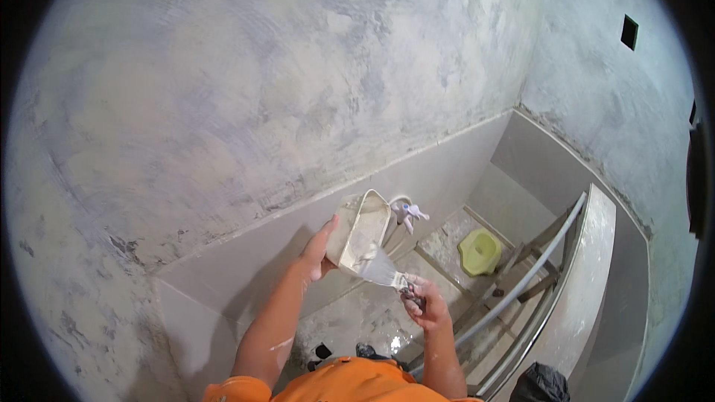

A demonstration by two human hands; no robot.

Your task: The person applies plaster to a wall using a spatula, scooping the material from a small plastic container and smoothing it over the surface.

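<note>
My left hand (318, 253) is closed around the side of a putty-smeared rectangular plastic tub (344, 229), tilted so its mouth faces right. Pale putty (366, 237) coats the inside of it. In my right hand (427, 305) is the handle of a putty knife (381, 269). The wide blade points up and left, its edge at the tub's lower rim. Both hands and my left forearm carry white smears.
A patchy plastered wall (223, 97) rises ahead above grey tiles (439, 171). Behind the tub is a white tap (410, 212). A yellow-green squat pan (480, 251) lies in the floor. At right, a white-spattered board (588, 275) and a pale pipe (514, 294) stand near a black bag (541, 383).
</note>
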